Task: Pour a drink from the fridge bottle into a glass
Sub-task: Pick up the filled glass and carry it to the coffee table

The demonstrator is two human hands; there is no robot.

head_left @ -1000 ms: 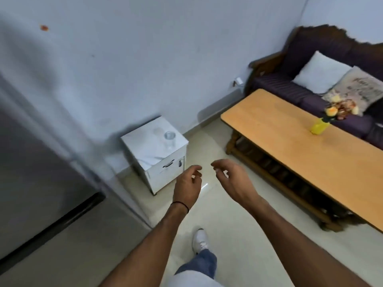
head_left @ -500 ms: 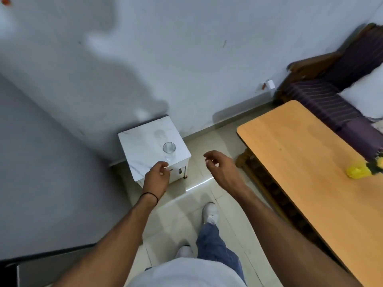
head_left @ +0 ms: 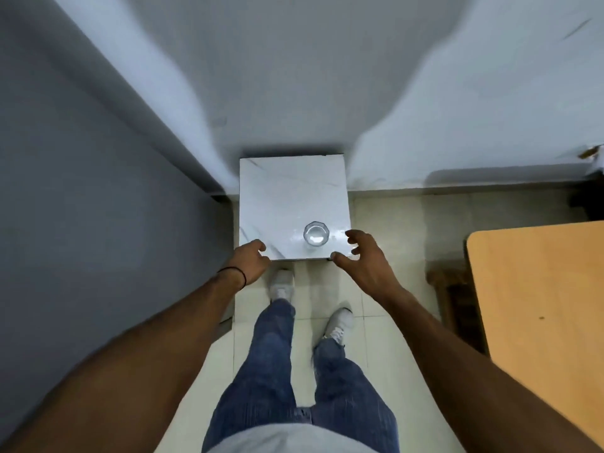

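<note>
While you look straight down, one clear glass (head_left: 316, 238) sits upright in the centre of the frame, on the near right part of a small white cabinet (head_left: 287, 191) whose square top is glossy and marbled with faint grey veins. The glass has a faceted, many-sided rim (whether anything is in it, you cannot tell from above). Your right hand (head_left: 366, 259) is just beside it to the right, spread wide with fingers curled and thumb out, holding nothing and not touching the glass. Your left hand (head_left: 250, 261) is at the cabinet's near left corner, loosely curled and empty too, with one thin black band (head_left: 232, 272) round the wrist. Two hands, one glass, one cabinet. Below them are two white shoes (head_left: 282, 284) on pale, shiny floor tiles (head_left: 392, 230), and blue denim legs. At the right edge, one smooth orange-brown wooden table (head_left: 539, 295) with a rounded corner. A flat grey surface fills the left of the frame.
</note>
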